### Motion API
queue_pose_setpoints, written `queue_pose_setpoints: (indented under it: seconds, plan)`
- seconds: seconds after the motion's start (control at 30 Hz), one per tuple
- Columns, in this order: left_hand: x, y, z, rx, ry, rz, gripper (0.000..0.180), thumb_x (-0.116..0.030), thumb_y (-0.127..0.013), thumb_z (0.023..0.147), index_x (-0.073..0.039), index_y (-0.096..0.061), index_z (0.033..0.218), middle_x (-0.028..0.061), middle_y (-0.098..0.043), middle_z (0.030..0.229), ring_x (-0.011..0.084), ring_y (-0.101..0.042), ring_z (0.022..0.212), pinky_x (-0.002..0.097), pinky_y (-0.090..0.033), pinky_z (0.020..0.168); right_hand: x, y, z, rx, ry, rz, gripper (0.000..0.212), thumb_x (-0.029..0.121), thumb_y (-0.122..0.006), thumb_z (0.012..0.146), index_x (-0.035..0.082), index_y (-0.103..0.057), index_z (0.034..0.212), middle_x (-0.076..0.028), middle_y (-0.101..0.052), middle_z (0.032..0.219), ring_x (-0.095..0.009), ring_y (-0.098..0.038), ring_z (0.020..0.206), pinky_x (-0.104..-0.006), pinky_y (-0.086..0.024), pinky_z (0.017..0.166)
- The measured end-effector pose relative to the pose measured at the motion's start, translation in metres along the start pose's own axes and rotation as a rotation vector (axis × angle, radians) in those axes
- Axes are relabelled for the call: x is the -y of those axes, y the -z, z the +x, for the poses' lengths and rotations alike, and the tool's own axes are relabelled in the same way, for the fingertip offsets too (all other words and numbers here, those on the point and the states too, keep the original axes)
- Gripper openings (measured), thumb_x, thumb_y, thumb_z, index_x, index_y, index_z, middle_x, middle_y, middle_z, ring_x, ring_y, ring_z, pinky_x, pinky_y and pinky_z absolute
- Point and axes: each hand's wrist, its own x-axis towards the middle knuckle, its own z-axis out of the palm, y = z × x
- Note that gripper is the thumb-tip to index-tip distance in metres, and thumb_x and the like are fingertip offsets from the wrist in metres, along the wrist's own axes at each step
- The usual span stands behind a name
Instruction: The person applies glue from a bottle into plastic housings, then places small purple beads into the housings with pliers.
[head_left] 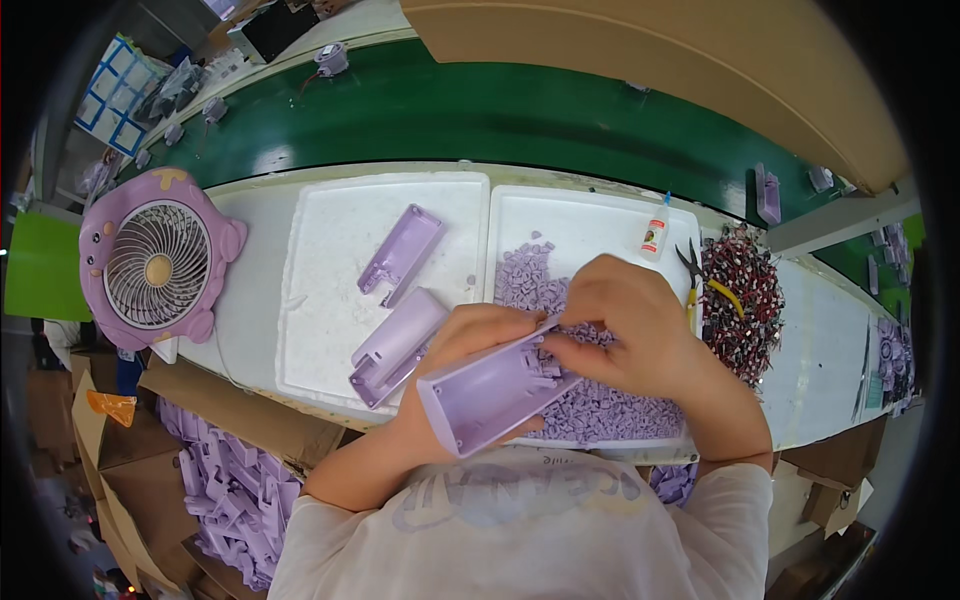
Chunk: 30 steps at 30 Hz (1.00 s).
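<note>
My left hand [468, 332] is wrapped around a light purple plastic housing [482, 402], an open trough shape tilted with its hollow side up. My right hand [630, 325] has thumb and fingers pinched at the housing's far right end, by its small inner ribs. Whatever lies between those fingertips is hidden. Beneath my right hand spreads a heap of small purple plastic pieces [610, 412] in a white foam tray [600, 205]. Two similar housings lie in the left white tray [330, 250]: one housing [408, 245] farther off, another housing [400, 340] nearer, beside my left hand.
A purple animal-shaped fan [160, 262] stands at left. Yellow-handled pliers [722, 295], a small white bottle [655, 232] and a pile of red and black wired parts [745, 310] are at right. Behind runs a green conveyor belt [480, 105]. A cardboard box [150, 500] holds purple parts below left.
</note>
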Motion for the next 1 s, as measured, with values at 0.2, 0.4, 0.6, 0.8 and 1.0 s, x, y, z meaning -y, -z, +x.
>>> queue_pose_setpoints:
  seconds: [0.2, 0.4, 0.6, 0.8, 1.0]
  plan:
    - [-0.002, -0.003, -0.008, 0.022, 0.126, -0.009, 0.063, -0.012, -0.075, 0.069, -0.001, -0.043, 0.123, 0.0128, -0.053, 0.111, 0.0215, -0.05, 0.104, 0.0337, -0.043, 0.086, 0.007, -0.003, -0.012, 0.108, -0.523, 0.29, 0.016, 0.004, -0.068, 0.068, 0.004, -0.056, 0.079, -0.005, -0.053, 0.069, -0.014, -0.051, 0.057, -0.0256, -0.041, 0.049]
    - [-0.01, -0.013, 0.006, -0.151, 0.765, -0.563, 0.046, -0.012, -0.059, 0.085, 0.002, -0.04, 0.124, 0.0072, -0.055, 0.105, 0.0105, -0.053, 0.09, 0.0253, -0.045, 0.075, -0.006, -0.003, -0.031, 0.267, -0.816, 0.456, 0.009, 0.011, -0.059, 0.077, 0.003, -0.057, 0.077, -0.012, -0.057, 0.071, -0.026, -0.056, 0.061, -0.0322, -0.044, 0.057]
    - [-0.005, 0.006, 0.011, -0.134, 0.818, -0.725, 0.042, -0.028, -0.054, 0.088, 0.0, -0.047, 0.119, 0.0046, -0.059, 0.089, 0.0071, -0.05, 0.067, 0.0206, -0.036, 0.05, -0.042, 0.044, -0.033, 0.084, -0.47, -0.705, 0.017, 0.003, -0.052, 0.074, 0.006, -0.06, 0.089, -0.013, -0.057, 0.076, -0.033, -0.058, 0.074, -0.0406, -0.047, 0.067]
    - [-0.007, 0.005, 0.013, -0.173, 0.856, -0.734, 0.054, -0.039, -0.054, 0.085, 0.002, -0.048, 0.12, 0.0076, -0.06, 0.084, 0.01, -0.052, 0.06, 0.0207, -0.036, 0.047, -0.073, 0.048, -0.044, 0.247, -0.491, -0.865, 0.028, -0.002, -0.058, 0.066, 0.007, -0.059, 0.093, -0.013, -0.053, 0.081, -0.032, -0.056, 0.076, -0.0385, -0.046, 0.066]
    - [-0.004, 0.012, 0.012, -0.063, 0.844, -0.9, 0.055, -0.04, -0.051, 0.087, 0.003, -0.046, 0.121, 0.0092, -0.061, 0.093, 0.0125, -0.057, 0.066, 0.022, -0.04, 0.049, -0.014, 0.04, -0.029, -0.207, -0.497, -0.004, 0.02, 0.005, -0.07, 0.066, 0.005, -0.057, 0.081, -0.007, -0.059, 0.075, -0.017, -0.058, 0.066, -0.0258, -0.045, 0.06]
